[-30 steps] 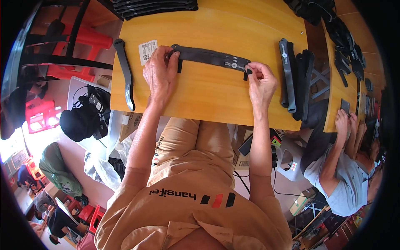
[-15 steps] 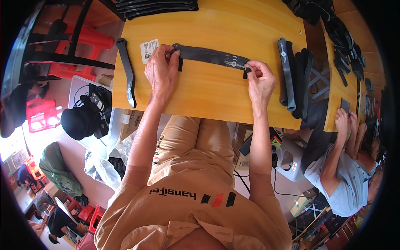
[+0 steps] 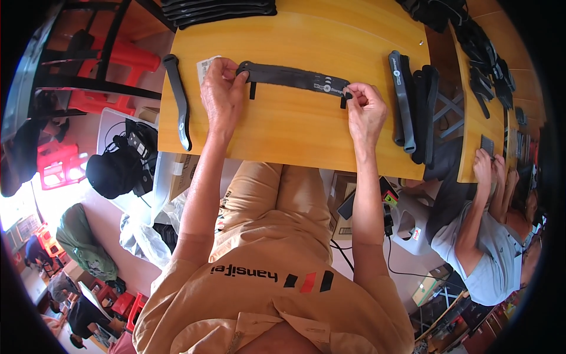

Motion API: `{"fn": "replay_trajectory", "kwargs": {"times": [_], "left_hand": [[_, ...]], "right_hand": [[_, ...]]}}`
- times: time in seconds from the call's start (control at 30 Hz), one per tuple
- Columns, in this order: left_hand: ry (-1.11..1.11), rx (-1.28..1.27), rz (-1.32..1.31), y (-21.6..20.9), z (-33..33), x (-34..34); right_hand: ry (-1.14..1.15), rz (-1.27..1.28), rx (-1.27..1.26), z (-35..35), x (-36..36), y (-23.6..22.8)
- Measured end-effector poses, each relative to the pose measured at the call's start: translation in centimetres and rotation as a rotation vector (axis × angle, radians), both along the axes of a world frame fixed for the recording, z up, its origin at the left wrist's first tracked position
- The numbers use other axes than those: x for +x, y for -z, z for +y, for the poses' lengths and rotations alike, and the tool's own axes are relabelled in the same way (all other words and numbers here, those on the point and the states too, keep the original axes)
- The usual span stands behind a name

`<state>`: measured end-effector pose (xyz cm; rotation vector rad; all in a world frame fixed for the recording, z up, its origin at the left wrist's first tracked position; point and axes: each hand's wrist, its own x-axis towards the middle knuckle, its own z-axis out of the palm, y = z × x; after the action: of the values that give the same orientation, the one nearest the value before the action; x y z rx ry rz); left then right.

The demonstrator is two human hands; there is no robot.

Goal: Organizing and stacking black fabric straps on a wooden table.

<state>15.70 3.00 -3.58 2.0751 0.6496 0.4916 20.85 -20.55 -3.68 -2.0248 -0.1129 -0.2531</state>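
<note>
A black strap (image 3: 289,76) with pale printing near its right end is stretched between my two hands above the yellow wooden table (image 3: 283,127). My left hand (image 3: 221,94) pinches its left end, where a round tip shows beside the thumb. At the other end my right hand (image 3: 367,115) grips the strap between thumb and fingers. Two short dark pieces hang below the strap, one near each hand. Behind my left hand lies a white label sheet (image 3: 204,66), partly covered by the fingers.
One loose strap (image 3: 178,100) lies along the table's left edge. Several more straps (image 3: 425,115) lie side by side at the right edge, and a stack of black straps (image 3: 218,13) sits at the far left. A co-worker's hand (image 3: 483,167) rests at the neighbouring table.
Both hands and the strap appear slightly further left in the picture, along with the table. The strap's printed end has turned a little more toward view. Both grips stay closed.
</note>
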Motion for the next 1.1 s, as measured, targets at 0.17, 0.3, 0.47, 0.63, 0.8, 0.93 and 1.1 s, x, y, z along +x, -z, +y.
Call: {"fn": "replay_trajectory", "kwargs": {"times": [0.17, 0.3, 0.47, 0.63, 0.8, 0.93, 1.1], "left_hand": [[-0.012, -0.011, 0.022, -0.2, -0.3, -0.1], [0.015, -0.028, -0.106, 0.5, 0.0, -0.2], [-0.031, -0.067, -0.352, -0.7, -1.2, -1.3], [0.319, 0.468, -0.306, -1.4, -1.9, -3.0], [0.494, 0.69, -0.068, -0.2, -1.3, -3.5], [0.54, 0.78, 0.082, -0.2, -0.9, -3.7], [0.499, 0.803, 0.036, 0.6, -0.8, -3.6]], "right_hand": [[0.023, -0.046, -0.053, -0.2, -0.1, 0.2], [0.029, -0.101, -0.012, -0.8, 0.1, 0.7], [0.068, 0.103, 0.316, -1.0, -0.3, 0.3], [-0.053, -0.263, -0.129, -0.3, -1.6, -0.3], [-0.266, -0.387, -0.686, 2.4, -4.2, 0.0], [-0.288, -0.345, -0.77, 2.3, -3.9, 0.3], [-0.336, -0.342, -0.746, 1.5, -3.5, 0.9]]}}
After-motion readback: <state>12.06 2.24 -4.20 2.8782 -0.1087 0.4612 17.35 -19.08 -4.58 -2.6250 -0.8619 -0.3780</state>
